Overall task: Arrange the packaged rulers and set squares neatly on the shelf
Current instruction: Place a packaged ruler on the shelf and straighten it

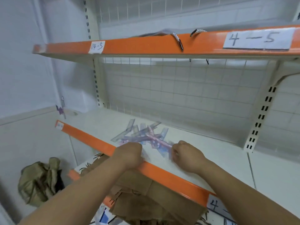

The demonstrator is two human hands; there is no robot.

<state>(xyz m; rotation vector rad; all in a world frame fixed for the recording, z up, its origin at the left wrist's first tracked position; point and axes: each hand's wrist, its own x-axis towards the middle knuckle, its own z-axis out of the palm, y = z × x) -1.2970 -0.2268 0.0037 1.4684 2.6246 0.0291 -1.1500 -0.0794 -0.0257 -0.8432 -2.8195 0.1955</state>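
Observation:
A jumbled pile of packaged rulers and set squares [142, 135], clear plastic with blue and pink print, lies crosswise on the white shelf [211, 159] near its orange front edge. My left hand [129, 154] is at the pile's near left side, fingers curled under; what it holds is hidden. My right hand [186, 155] is at the pile's near right side, its curled fingers pinching the end of a packaged ruler [168, 151]. The frame is blurred.
An upper shelf [146, 44] with an orange edge and paper labels hangs overhead, cords dangling from it. Brown paper bags [146, 200] fill the shelf below. A crumpled bag [40, 179] lies on the floor at the left. A wire grid backs the shelf.

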